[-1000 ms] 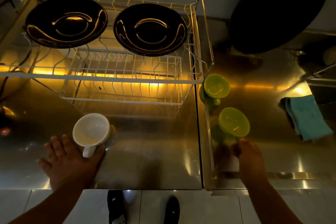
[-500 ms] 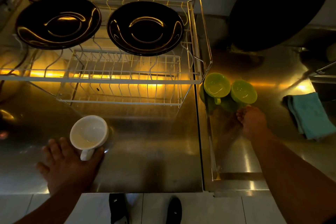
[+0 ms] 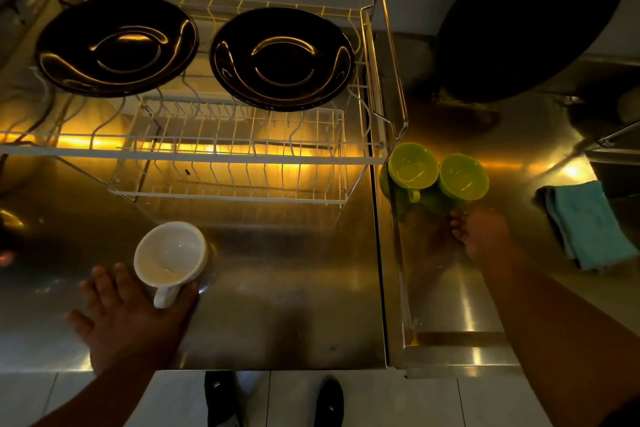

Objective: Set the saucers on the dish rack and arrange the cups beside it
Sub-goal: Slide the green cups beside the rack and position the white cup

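Two black saucers [image 3: 117, 45] [image 3: 282, 59] lie flat on the top tier of the white wire dish rack [image 3: 214, 158]. Just right of the rack, two green cups [image 3: 412, 166] [image 3: 463, 177] stand side by side, touching. My right hand [image 3: 483, 236] sits just in front of the right green cup, fingertips pinched at its handle. In front of the rack a white cup [image 3: 170, 255] stands upright on the steel counter [image 3: 287, 295]. My left hand [image 3: 128, 315] lies spread on the counter, and the cup's handle rests between thumb and fingers.
A teal cloth [image 3: 585, 225] lies on the counter at the right. A large dark round object [image 3: 530, 17] leans against the back wall. A raised seam [image 3: 384, 253] divides the counter right of the rack. My black shoes [image 3: 221, 399] show below the front edge.
My right hand carried the second green cup from near the front edge back to stand beside the first green cup. My left hand and the white cup have stayed put.
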Tool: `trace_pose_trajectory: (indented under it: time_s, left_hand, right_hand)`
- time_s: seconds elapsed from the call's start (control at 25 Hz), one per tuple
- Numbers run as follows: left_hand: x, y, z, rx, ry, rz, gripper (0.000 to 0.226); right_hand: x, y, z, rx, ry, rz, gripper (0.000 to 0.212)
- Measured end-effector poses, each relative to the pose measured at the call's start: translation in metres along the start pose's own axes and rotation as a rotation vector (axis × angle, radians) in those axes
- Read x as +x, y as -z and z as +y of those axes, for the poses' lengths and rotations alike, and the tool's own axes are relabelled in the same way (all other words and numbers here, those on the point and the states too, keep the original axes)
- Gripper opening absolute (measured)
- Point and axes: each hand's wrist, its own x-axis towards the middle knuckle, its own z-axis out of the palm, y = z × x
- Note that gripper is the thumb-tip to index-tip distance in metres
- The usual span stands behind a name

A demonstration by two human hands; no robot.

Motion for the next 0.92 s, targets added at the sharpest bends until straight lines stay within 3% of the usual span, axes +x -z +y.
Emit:
trace_pose_trajectory:
  time_s: [0.08, 0.12, 0.16, 0.24, 0.36, 0.44, 0.6, 0.76, 0.92]
  left_hand:
    - [-0.001, 0.001, -0.001, 0.006, -0.007, 0.008, 0.120]
    - [-0.001, 0.001, -0.001, 0.006, -0.010, 0.012, 0.120]
    - [0.000, 0.002, -0.003, 0.005, -0.010, 0.013, 0.120]
    - [0.000, 0.002, -0.003, 0.007, -0.008, -0.001, 0.121]
    - [0.001, 0.005, -0.001, 0.011, -0.003, -0.017, 0.122]
    - [0.001, 0.005, -0.002, 0.015, -0.003, -0.031, 0.123]
    - [0.003, -0.003, -0.009, 0.018, -0.030, -0.041, 0.118]
    - [0.002, -0.005, -0.011, 0.032, -0.056, -0.031, 0.094]
    - [0.002, -0.004, -0.010, 0.027, -0.033, -0.032, 0.086]
  right_hand:
    - [-0.023, 0.000, 0.000, -0.304, 0.072, 0.107, 0.032]
    - [-0.037, -0.003, 0.006, -0.456, 0.177, 0.236, 0.029]
    - [-0.059, -0.010, 0.018, -0.457, 0.316, 0.317, 0.026]
    - [-0.120, -0.029, 0.058, -0.302, 0.530, 0.167, 0.018]
    - [-0.209, -0.076, 0.124, -0.501, 0.590, -0.479, 0.014]
    - [-0.252, -0.115, 0.152, -0.613, 0.634, -0.720, 0.010]
    - [-0.306, -0.187, 0.158, -0.736, 0.582, -0.761, 0.028]
    - [-0.330, -0.226, 0.153, -0.730, 0.489, -0.700, 0.051]
    - [-0.331, -0.240, 0.152, -0.664, 0.398, -0.731, 0.054]
